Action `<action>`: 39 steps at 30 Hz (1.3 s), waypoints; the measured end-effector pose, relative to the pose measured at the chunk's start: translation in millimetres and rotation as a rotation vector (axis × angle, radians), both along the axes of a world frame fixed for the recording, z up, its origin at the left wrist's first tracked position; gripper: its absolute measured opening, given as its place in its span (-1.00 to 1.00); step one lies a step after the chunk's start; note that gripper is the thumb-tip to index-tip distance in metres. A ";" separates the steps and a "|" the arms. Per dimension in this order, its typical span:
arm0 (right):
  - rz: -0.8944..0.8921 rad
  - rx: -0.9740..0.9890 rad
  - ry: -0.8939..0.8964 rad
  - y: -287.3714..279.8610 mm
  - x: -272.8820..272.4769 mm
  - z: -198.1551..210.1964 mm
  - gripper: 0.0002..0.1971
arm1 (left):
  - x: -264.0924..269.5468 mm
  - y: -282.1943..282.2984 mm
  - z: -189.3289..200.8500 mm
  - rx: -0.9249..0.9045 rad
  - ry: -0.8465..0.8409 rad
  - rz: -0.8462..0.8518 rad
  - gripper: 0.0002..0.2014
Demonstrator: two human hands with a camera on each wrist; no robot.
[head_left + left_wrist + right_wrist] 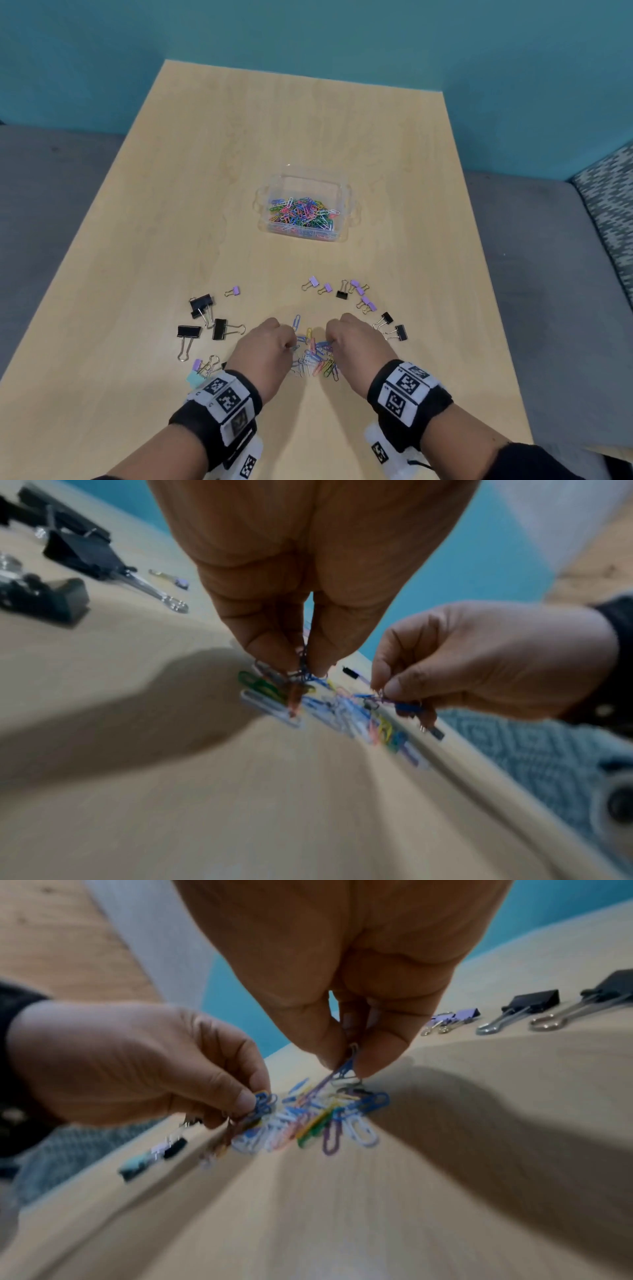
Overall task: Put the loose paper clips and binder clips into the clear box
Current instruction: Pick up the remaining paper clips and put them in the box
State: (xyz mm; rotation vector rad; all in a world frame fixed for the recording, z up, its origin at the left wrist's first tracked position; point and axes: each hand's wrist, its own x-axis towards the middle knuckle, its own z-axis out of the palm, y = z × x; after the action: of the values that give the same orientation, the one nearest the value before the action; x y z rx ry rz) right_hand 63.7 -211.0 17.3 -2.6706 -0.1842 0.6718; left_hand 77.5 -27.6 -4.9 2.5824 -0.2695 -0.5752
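Both hands, left grip and right grip, are pinching paper clips off the tabletop, apparently gathering them for the clear box.

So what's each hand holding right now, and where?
Left hand and right hand each pinch a few paper clips at their upper ends between the fingertips, over the pile.

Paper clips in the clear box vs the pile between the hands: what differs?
The paper clips in the clear box sit contained and untouched; the loose pile lies bare on the table. The left hand and right hand each pinch clips from the pile, none from the box. Both lots are mixed colours.
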 end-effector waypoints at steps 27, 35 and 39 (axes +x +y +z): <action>-0.170 0.170 -0.094 -27.2 120.8 50.4 -0.74 | 109.8 3.8 55.5 -0.185 -0.276 -0.101 -0.70; 0.432 -0.152 -0.135 -17.6 -5.8 -12.7 -0.40 | 16.1 22.3 -10.4 0.144 -0.259 -0.645 -0.47; 0.517 -0.193 -0.096 -15.4 -22.0 -18.8 -0.32 | 7.3 27.3 -17.7 0.167 -0.284 -0.732 -0.53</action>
State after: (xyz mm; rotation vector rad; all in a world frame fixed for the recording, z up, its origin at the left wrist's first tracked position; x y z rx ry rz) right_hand 41.7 -226.4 -1.4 -2.8584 -0.9002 0.7389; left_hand 84.8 -0.3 -22.5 2.6771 -1.3428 -0.4747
